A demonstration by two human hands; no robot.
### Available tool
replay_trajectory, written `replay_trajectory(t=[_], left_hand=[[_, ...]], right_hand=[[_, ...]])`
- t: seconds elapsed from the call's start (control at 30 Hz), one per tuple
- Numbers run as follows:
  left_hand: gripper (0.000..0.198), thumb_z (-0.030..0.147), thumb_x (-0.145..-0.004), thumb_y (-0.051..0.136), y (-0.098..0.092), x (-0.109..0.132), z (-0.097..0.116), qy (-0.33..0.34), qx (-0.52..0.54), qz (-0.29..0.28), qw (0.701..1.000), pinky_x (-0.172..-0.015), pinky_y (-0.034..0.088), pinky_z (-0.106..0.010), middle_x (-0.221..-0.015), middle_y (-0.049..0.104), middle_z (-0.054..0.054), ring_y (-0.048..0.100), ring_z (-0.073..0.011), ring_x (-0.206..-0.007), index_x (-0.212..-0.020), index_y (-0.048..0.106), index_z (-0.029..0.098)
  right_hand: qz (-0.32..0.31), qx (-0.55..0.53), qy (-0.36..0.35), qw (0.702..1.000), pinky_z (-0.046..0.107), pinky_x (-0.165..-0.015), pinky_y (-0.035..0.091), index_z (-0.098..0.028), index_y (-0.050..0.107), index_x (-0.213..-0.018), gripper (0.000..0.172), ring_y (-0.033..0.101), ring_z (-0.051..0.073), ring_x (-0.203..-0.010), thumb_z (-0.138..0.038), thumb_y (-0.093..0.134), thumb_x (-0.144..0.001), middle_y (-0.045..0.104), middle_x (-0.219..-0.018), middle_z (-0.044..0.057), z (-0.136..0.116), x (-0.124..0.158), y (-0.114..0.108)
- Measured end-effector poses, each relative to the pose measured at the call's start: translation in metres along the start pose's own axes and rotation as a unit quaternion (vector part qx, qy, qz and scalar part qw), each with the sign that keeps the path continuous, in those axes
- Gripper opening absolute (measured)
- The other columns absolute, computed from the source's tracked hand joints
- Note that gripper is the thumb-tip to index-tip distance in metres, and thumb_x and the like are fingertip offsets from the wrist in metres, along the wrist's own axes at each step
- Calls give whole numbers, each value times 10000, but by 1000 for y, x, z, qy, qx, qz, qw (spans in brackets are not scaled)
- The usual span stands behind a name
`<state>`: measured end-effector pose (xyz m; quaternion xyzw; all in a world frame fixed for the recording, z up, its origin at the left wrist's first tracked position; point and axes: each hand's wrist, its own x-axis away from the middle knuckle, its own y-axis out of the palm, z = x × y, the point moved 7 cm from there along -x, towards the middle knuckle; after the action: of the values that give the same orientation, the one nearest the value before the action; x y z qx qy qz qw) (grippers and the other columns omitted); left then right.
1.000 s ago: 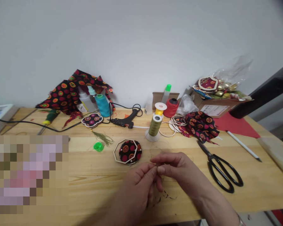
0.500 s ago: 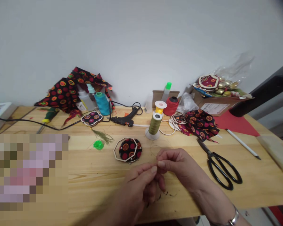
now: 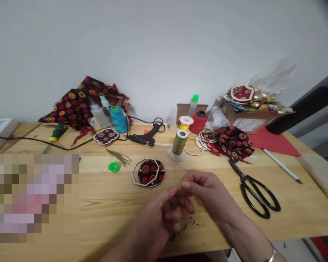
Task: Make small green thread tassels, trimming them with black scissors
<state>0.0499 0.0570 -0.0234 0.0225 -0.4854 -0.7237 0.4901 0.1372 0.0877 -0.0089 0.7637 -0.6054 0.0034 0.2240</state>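
Observation:
My right hand (image 3: pixel 203 187) pinches with thumb and forefinger at a fine thread (image 3: pixel 175 171), which loops loosely on the table toward the olive thread spool (image 3: pixel 179 142). My left hand (image 3: pixel 160 214) meets it fingertip to fingertip, its fingers curled around the same thread; the exact hold is partly hidden. Behind my left hand lies a dark round patterned fabric piece (image 3: pixel 155 171) with an octagonal wooden frame (image 3: pixel 133 179) overlapping it. Black-handled scissors (image 3: pixel 258 198) rest to the right of my right hand, blades pointing away.
A black glue gun (image 3: pixel 146 138) lies near the wall, its cord running left. A green cap (image 3: pixel 114 167) and a tasselled flower ornament (image 3: pixel 106 137) sit at left. Patterned fabric (image 3: pixel 233 143), a white pen (image 3: pixel 281 165) and a cardboard box (image 3: pixel 248 122) stand at right. A blurred patch covers the lower left.
My left hand's thumb has rolled inward and its fingers have shifted beneath the right fingertips. The right hand keeps its pinch almost in place. Objects on the table stay put.

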Motion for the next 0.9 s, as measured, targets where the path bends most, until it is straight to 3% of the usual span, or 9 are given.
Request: replay_trajectory(t=[0.13, 0.3, 0.43, 0.9], left_hand=[[233, 191, -817, 489, -1, 0, 2, 9, -3, 4, 1000, -423, 142, -195, -656, 603, -50, 220, -47, -447, -759, 689, 88], [216, 101, -752, 523, 0, 0, 4, 14, 0, -32, 999, -433, 183, -189, -710, 619, -64, 239, -38, -457, -847, 714, 65], [172, 108, -810, 554, 0, -1, 3, 20, -41, -53, 998, -434, 193, -190, -722, 617, -52, 258, -29, -453, -828, 724, 90], [226, 286, -860, 573, -6, 0, 2, 53, -181, 6, 982, -457, 232, -211, -648, 536, 11, 315, -52, -470, -707, 661, 145]], right_hand=[[-5, 2, -2, 1000, 212, -444, 342, -156, 554, -599, 227, 510, 83, -395, -293, 682, -727, 573, -466, -34, 0, 0, 0], [17, 16, -5, 1000, 212, -447, 324, -157, 544, -584, 231, 494, 75, -392, -276, 683, -726, 537, -456, -54, 1, 0, -3], [31, 17, -2, 999, 217, -440, 323, -150, 558, -575, 239, 476, 69, -383, -285, 710, -702, 535, -475, -54, 1, 0, -6], [10, 4, 8, 1000, 227, -455, 352, -153, 575, -574, 245, 521, 89, -377, -295, 731, -698, 558, -458, -49, 0, 2, 0]])
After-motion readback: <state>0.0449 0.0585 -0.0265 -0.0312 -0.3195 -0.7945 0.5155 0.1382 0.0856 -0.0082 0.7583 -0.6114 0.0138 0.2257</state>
